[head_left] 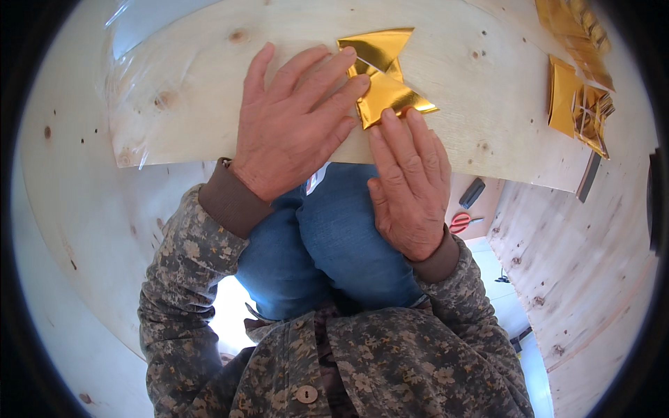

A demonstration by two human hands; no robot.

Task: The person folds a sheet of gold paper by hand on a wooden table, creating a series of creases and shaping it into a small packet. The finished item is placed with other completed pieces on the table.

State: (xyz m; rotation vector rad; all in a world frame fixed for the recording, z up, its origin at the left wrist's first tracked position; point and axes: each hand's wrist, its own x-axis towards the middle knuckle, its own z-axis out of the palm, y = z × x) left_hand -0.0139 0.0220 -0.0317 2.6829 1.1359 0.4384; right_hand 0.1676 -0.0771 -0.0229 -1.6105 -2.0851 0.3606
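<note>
A folded piece of shiny gold paper (382, 73) lies on a pale wooden board (209, 83) across my lap. My left hand (293, 122) lies flat on the board, its fingertips pressing the left edge of the gold paper. My right hand (411, 181) rests at the board's near edge, its fingertips touching the paper's lower corner. Neither hand grips the paper; both press on it. Part of the paper is hidden under my left fingers.
More gold folded pieces (578, 97) and gold sheets (575, 28) lie at the board's right end. A clear plastic sheet (132, 42) covers the board's left end. Red-handled scissors (460, 222) and a dark tool (472, 192) lie on the floor below. Wooden panels (578, 258) stand at both sides.
</note>
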